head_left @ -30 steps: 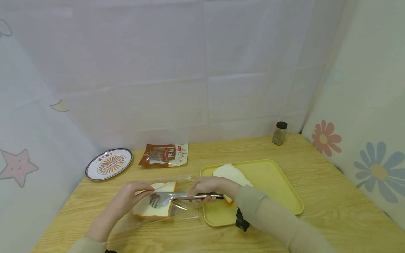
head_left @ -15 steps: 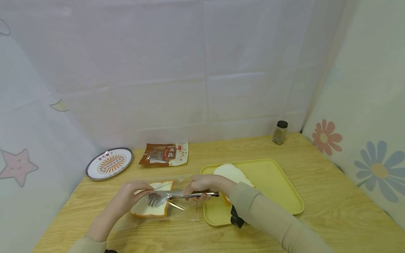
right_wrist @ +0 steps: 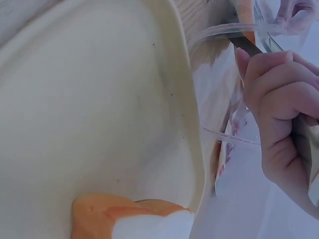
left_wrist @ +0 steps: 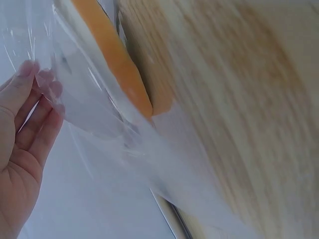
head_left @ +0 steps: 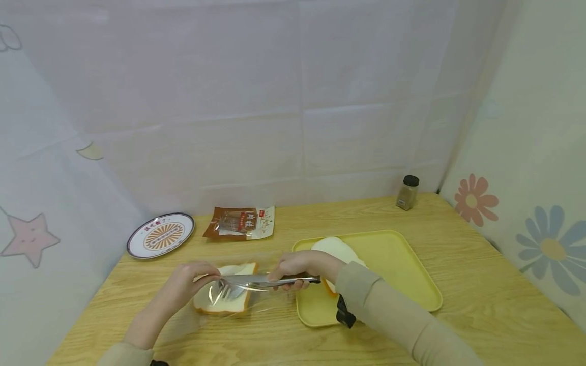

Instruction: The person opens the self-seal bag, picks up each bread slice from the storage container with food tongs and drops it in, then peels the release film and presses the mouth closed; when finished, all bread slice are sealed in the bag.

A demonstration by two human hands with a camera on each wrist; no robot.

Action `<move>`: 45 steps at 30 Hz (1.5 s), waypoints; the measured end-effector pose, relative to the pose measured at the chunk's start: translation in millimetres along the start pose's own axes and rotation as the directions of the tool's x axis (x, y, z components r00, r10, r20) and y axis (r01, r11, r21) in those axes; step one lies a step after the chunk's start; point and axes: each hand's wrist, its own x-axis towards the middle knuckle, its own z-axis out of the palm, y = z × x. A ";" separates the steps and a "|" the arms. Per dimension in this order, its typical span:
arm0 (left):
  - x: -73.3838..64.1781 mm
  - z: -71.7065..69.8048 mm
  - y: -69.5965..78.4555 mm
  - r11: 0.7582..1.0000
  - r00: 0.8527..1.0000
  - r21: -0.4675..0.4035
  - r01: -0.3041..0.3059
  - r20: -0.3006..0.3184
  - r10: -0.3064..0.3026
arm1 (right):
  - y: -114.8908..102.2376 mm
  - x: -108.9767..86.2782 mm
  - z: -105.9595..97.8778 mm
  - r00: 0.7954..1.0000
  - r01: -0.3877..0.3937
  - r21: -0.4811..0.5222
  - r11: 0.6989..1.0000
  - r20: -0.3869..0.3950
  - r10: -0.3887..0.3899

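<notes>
On the left half of the table, a bread slice (head_left: 235, 303) with an orange-brown crust lies inside a clear plastic bag (left_wrist: 94, 117). My left hand (head_left: 185, 285) pinches the bag's film between thumb and fingertips at the slice's left side. From the right, my right hand (head_left: 296, 266) grips metal food tongs (head_left: 256, 281) by their dark-ended handle. The tongs' fork-shaped end lies over the slice, inside the bag; film glare blurs whether it clamps the bread. More bread (head_left: 336, 248) rests on the yellow tray (head_left: 403, 274), partly hidden by my right forearm.
Behind the bag lie a brown-and-white food packet (head_left: 240, 223) and, farther left, a patterned white plate (head_left: 161, 235). A small jar with a black lid (head_left: 407, 193) stands at the table's back right. Fabric walls border the table (head_left: 476, 300).
The bread slice and tongs' end shifted slightly left, then the slice moved back a little right. The film over it has changed shape. Both hands keep their hold.
</notes>
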 end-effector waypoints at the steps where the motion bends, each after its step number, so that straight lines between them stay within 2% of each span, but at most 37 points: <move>1: -0.2 0.0 -0.3 1.000 1.000 0.000 0.001 -0.001 -0.001 | -1.4 -1.3 -0.1 1.000 -0.004 -0.004 1.000 0.001 0.004; 10: 1.2 -7.0 0.5 0.998 0.998 0.012 0.062 0.003 -0.062 | -8.3 -14.8 -4.4 0.999 0.003 -0.021 1.000 0.042 -0.002; 18: 0.1 -8.7 -0.4 0.998 0.999 0.034 0.046 -0.013 -0.046 | 0.0 -21.9 -10.9 0.999 -0.016 0.002 1.000 0.048 0.015; 23: 0.3 -10.9 1.5 0.996 0.997 0.057 0.070 -0.016 -0.070 | 5.1 -29.6 -14.0 0.998 -0.030 0.004 1.000 0.048 0.030; 30: 3.7 -14.0 2.6 0.995 0.997 0.064 0.081 -0.003 -0.081 | 12.1 -45.8 -20.8 0.999 -0.036 -0.023 0.999 0.005 0.036; 38: 4.6 -15.0 0.7 0.995 0.998 0.076 0.065 -0.010 -0.064 | 22.3 -68.0 -28.2 0.997 -0.056 -0.007 0.998 -0.061 0.055; 45: 3.7 -12.9 -1.1 0.994 0.998 0.094 0.063 -0.014 -0.062 | 37.9 -103.4 -35.4 0.992 -0.046 0.002 0.999 -0.118 0.046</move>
